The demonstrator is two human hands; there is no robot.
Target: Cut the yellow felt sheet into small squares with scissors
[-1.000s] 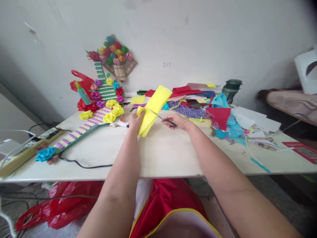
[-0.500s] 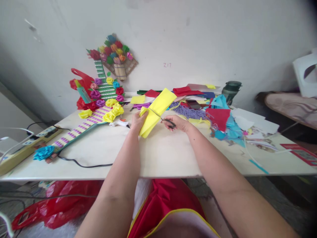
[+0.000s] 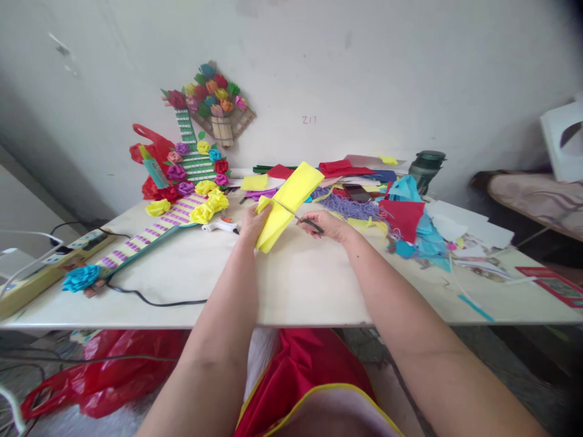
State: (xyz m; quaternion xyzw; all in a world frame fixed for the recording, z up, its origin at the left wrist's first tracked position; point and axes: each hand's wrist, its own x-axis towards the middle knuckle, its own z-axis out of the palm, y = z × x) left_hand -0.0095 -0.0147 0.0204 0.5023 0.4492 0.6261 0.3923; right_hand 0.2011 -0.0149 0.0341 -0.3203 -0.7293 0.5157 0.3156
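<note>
The left hand (image 3: 255, 222) is pinching yellow paper (image 3: 296, 191) at its left edge, apparently steadying it, while the right hand (image 3: 328, 224) is grasping scissors (image 3: 312, 226), holding them across it.

The head-worn camera is looking forward and down from above the red-clad lap (image 3: 307, 367), catching both forearms (image 3: 223, 318) up close, framing left hand (image 3: 254, 223) and right hand (image 3: 331, 226) near centre, spanning the white surface (image 3: 314, 282), facing the grey wall (image 3: 364, 79) beyond.
</note>
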